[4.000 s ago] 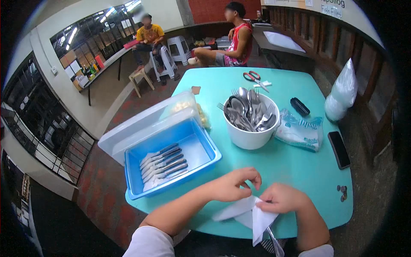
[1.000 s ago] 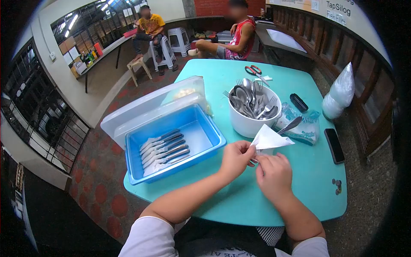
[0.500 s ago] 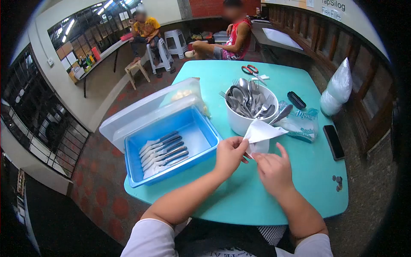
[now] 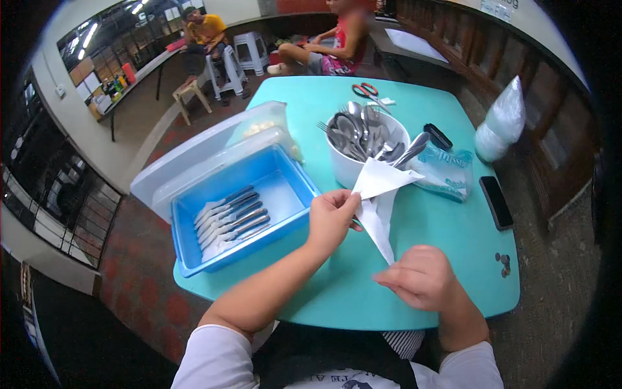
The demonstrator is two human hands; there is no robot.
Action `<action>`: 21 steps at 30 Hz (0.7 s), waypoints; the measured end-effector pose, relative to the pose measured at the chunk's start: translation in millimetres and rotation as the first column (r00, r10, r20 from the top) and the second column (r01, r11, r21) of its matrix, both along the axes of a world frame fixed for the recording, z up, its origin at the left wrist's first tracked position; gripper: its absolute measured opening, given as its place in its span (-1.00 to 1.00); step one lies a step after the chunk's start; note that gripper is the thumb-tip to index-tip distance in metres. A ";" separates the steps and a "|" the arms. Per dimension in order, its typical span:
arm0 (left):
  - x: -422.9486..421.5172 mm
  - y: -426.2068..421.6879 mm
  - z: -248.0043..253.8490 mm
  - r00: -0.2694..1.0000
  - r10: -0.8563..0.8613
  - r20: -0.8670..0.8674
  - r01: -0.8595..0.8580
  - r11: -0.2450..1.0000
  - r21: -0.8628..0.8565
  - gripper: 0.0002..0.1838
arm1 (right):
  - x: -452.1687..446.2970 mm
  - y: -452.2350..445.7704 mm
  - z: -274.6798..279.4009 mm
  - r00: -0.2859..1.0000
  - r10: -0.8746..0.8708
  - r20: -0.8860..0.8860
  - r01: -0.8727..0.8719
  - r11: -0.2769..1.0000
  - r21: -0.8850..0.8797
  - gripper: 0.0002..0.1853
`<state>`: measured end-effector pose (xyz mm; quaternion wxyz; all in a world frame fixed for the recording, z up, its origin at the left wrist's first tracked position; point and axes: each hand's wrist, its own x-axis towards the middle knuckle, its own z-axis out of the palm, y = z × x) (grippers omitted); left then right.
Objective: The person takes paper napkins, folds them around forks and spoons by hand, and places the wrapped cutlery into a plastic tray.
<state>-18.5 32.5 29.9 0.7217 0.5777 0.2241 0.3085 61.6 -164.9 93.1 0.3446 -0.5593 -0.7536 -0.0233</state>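
Observation:
My left hand (image 4: 334,217) pinches a white paper napkin (image 4: 378,178) between thumb and fingers, just in front of the white tub (image 4: 348,170) of spoons and forks. A folded flap points right, and a narrow tail runs down toward me. Slightly blurred, my right hand (image 4: 421,279) is closed at the tail's lower tip, fingers curled together. A spoon (image 4: 413,148) pokes out behind the flap; whether the napkin or the tub holds it, I cannot tell. Left of my hands, the blue tray (image 4: 295,223) contains several napkin-wrapped utensils (image 4: 230,220) in a row.
A clear lid (image 4: 207,146) leans behind the tray. Beyond the tub lie scissors (image 4: 366,92); to its right are a black object (image 4: 438,137), a plastic pack (image 4: 450,172), a phone (image 4: 496,203), coins (image 4: 504,262) and a wrapped roll (image 4: 500,123). Two people sit in the background.
My right hand has moved down toward me and its fingers have curled in. The napkin's tail now stretches down to it. My left hand keeps its pinch; the camera view has shifted slightly.

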 end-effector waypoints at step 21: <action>4.6 -22.3 -19.8 0.992 -0.117 -0.044 0.120 0.988 0.095 -0.71 | -9.4 34.9 -36.8 0.888 -0.459 0.034 0.459 0.888 0.014 -0.70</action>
